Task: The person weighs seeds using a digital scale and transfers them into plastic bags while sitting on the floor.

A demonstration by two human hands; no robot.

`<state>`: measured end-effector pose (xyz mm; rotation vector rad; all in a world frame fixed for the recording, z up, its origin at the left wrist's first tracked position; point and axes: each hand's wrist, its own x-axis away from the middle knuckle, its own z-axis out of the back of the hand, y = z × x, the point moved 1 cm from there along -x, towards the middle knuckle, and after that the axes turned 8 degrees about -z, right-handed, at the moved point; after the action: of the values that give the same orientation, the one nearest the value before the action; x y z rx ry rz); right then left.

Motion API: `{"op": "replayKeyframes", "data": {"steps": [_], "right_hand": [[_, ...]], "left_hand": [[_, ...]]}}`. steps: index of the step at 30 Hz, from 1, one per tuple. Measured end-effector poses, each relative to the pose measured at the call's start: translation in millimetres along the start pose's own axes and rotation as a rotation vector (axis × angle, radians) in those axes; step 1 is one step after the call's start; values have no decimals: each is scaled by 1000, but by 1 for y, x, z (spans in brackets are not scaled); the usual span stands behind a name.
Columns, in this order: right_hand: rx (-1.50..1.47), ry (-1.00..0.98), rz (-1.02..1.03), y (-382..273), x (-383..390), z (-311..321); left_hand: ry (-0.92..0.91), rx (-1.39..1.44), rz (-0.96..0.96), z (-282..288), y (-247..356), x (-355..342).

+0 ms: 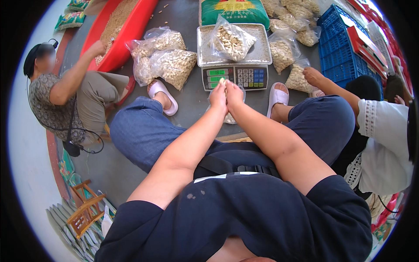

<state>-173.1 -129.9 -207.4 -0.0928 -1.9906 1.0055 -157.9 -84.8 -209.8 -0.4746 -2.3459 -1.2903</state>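
Note:
My left hand (217, 98) and my right hand (235, 94) meet in front of the scale, fingers closed together. Both grip the gathered top of a clear plastic bag (230, 118), which hangs below them with pale contents partly hidden by my wrists. A small whitish bit pokes up above my fingertips. Just beyond is a digital scale (205, 54) with a metal pan, lit green displays and a keypad. On its pan rests a clear bag of pale seeds or nuts (231, 43).
Filled bags (174, 65) lie left of the scale, and more (281, 50) lie right. Behind stands a green sack (235, 13). A person (52, 96) reaches into a red trough (135, 32) at left; another person's hand (313, 76) touches a bag near blue crates (336, 48). A wooden stool (85, 209) sits lower left.

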Motion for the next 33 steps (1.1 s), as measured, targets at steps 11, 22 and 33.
{"op": "replayKeyframes", "data": {"steps": [11,22,33], "right_hand": [[82,34,-396,86,-64,38],[953,-136,-392,-10,-55,4],[1455,253,535,-132,-166,-95]], "left_hand": [[224,-265,227,71,-88,-49],[104,-435,641,26,11,-24],[-700,-1478,-602,-59,282,46]]}}
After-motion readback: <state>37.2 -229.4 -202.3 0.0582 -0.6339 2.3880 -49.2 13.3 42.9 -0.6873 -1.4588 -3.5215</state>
